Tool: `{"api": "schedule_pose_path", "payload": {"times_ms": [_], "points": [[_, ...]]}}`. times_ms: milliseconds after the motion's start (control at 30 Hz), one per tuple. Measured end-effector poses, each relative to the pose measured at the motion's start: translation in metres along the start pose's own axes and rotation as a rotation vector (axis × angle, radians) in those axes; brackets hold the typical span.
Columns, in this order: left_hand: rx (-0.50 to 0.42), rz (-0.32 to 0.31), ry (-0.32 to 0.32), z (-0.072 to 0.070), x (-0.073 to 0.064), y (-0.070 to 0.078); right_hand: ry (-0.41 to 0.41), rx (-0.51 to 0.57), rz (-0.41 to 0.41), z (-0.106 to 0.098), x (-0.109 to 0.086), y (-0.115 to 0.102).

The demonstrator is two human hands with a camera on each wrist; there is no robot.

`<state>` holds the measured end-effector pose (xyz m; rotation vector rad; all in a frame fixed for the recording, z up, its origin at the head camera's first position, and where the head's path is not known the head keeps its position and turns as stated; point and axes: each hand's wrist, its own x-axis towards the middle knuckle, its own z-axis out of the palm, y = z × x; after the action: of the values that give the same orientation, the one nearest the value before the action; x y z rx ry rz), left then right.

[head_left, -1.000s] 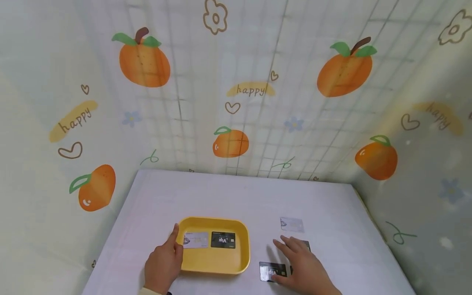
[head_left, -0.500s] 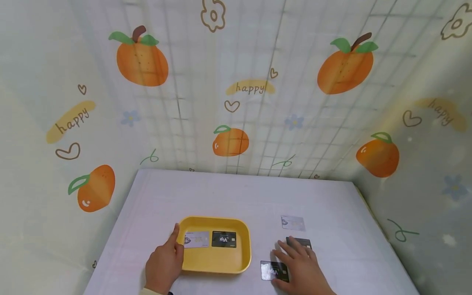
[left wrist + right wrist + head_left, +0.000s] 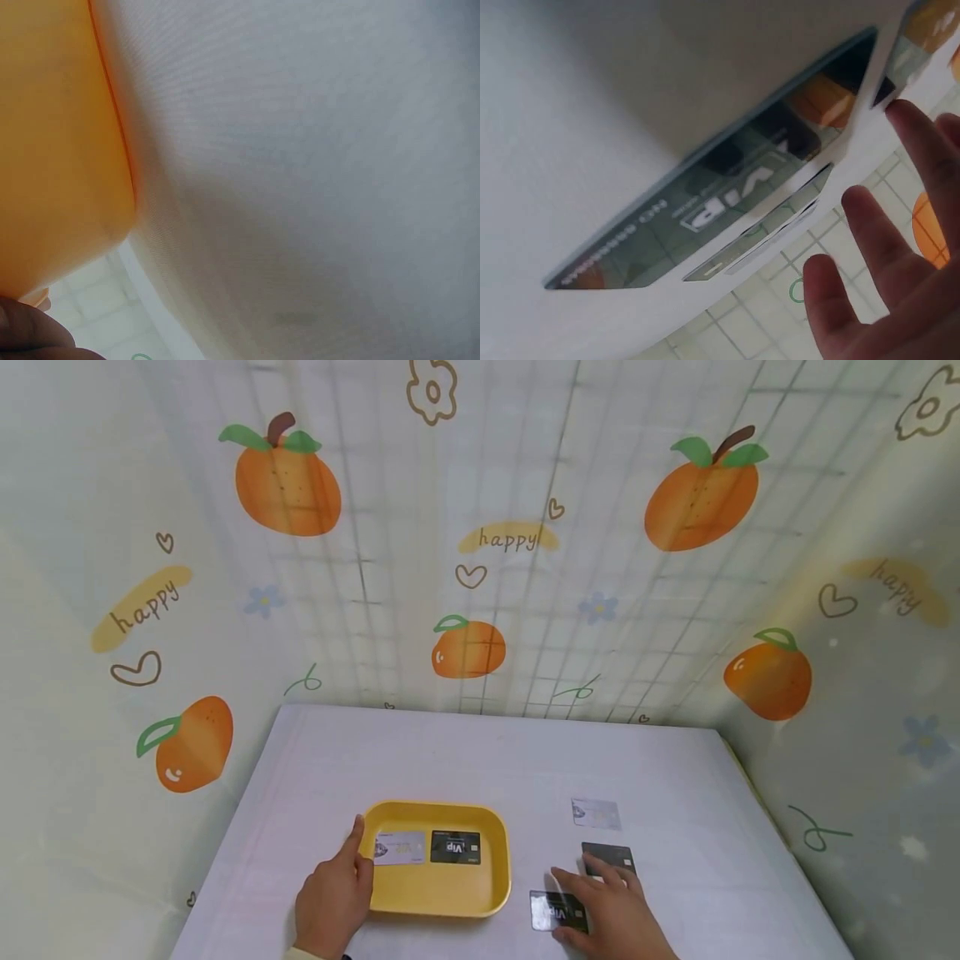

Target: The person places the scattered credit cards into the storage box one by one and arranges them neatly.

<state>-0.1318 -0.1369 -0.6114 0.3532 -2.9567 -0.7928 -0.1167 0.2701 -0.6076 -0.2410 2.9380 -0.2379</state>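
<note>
My left hand [image 3: 333, 893] holds the left rim of a shallow yellow tray [image 3: 442, 902], its index finger stretched along the edge. A silver card [image 3: 400, 848] and a black VIP card [image 3: 455, 847] lie side by side in the tray. My right hand [image 3: 618, 914] hovers over the cards on the right, fingers spread and slightly bent, with nothing held. Its thumb and index finger are near opposite long edges of a black VIP card [image 3: 551, 910]. In the right wrist view, the fingertips stand apart from this VIP card [image 3: 735, 180].
Farther back on the white table [image 3: 480, 752] are another black card [image 3: 609, 856], partly covered by my right fingers, and a silver card [image 3: 596, 814]. The right wrist view shows one more card [image 3: 911, 49] beside the front one. A fruit-patterned curtain [image 3: 390, 652] surrounds the table.
My right hand has shifted slightly and its fingers have drawn back, so more of the rear black card shows. My left hand and the tray stay put.
</note>
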Motion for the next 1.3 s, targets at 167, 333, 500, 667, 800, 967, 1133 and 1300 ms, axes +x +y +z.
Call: {"api": "schedule_pose_path", "payload": {"times_ms": [167,333,500,667,800,967,1133,1300], "points": [[0.004,-0.009,-0.008,-0.001,0.0,0.002,0.009,0.024,0.039,-0.001,-0.002,-0.003],[0.009,-0.015,-0.012,-0.004,-0.001,0.004,-0.022,0.082,0.054,-0.006,0.0,-0.004],[0.006,-0.022,-0.012,-0.005,-0.001,0.004,-0.037,0.132,0.001,-0.01,0.005,-0.004],[0.007,-0.022,-0.018,-0.002,-0.001,0.004,-0.03,0.149,-0.039,-0.01,0.007,-0.004],[0.002,-0.014,-0.015,-0.001,-0.001,0.002,-0.036,0.15,-0.04,-0.011,0.006,-0.006],[0.001,-0.009,-0.014,-0.001,-0.001,0.001,-0.04,0.104,-0.079,-0.012,0.007,-0.002],[0.002,-0.008,-0.011,-0.002,-0.001,0.002,-0.058,0.109,-0.101,-0.01,0.006,0.0],[0.005,-0.009,-0.008,-0.002,-0.001,0.002,-0.087,0.153,-0.079,-0.01,0.004,-0.005]]}}
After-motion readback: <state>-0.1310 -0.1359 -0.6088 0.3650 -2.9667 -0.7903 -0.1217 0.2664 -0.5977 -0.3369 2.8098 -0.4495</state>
